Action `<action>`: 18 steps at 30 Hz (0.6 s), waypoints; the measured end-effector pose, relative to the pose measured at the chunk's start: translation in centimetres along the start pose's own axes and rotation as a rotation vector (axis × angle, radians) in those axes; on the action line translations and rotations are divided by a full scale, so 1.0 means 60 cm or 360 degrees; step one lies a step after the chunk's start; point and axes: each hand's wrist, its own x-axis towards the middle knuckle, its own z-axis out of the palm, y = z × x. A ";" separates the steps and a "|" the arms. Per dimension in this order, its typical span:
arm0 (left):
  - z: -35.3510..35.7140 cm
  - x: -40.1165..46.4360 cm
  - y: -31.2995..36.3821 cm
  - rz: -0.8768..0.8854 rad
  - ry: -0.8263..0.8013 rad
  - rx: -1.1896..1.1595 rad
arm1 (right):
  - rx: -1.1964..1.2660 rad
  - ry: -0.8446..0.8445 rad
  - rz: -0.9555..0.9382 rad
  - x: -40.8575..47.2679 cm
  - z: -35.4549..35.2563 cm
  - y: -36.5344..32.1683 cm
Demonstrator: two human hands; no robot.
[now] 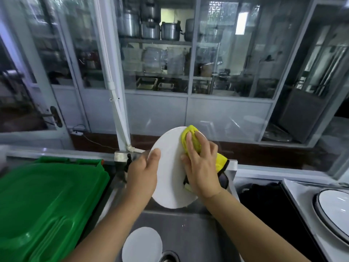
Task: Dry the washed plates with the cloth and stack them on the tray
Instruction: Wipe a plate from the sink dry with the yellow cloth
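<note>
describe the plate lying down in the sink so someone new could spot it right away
Start at the steel sink at the bottom middle, between the green tray and the dark-rimmed dishes at far right. The small plate lies flat on its floor, beside the drain. Unlike the larger white plate held up above it, it is untouched and plain, with no dark rim.

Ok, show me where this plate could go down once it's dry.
Green tray, left of the sink, shows bare surface. Sink floor is bare right of the small plate. At right, the black-rimmed dish crowds the white tray. Both hands are on the held plate.
</note>
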 end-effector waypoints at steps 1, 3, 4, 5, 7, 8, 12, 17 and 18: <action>0.009 -0.002 0.012 -0.0007 0.0029 -0.0023 | 0.0046 -0.0004 -0.0063 0.009 -0.007 -0.005; 0.025 -0.007 0.032 -0.0050 0.0079 -0.0090 | 0.0158 -0.0011 -0.0207 0.018 -0.020 -0.016; 0.030 -0.008 0.040 -0.0069 0.0096 -0.0122 | 0.0203 -0.0017 -0.0290 0.017 -0.025 -0.021; 0.035 -0.007 0.049 -0.0083 0.0118 -0.0168 | 0.0238 -0.0024 -0.0374 0.012 -0.030 -0.024; 0.040 -0.006 0.057 -0.0082 0.0180 -0.0295 | 0.0318 -0.0034 -0.0509 -0.004 -0.037 -0.023; 0.042 -0.006 0.061 -0.0067 0.0216 -0.0356 | 0.0359 -0.0030 -0.0557 -0.012 -0.041 -0.021; 0.050 -0.014 0.085 -0.0052 0.0291 -0.0446 | 0.0378 -0.0003 -0.0690 -0.007 -0.062 -0.012; 0.045 -0.028 0.105 0.0005 0.0145 -0.0442 | 0.0297 0.0092 -0.0513 0.049 -0.086 -0.025; 0.041 -0.030 0.106 0.0001 0.0154 -0.0462 | 0.0280 0.0115 -0.0444 0.058 -0.090 -0.025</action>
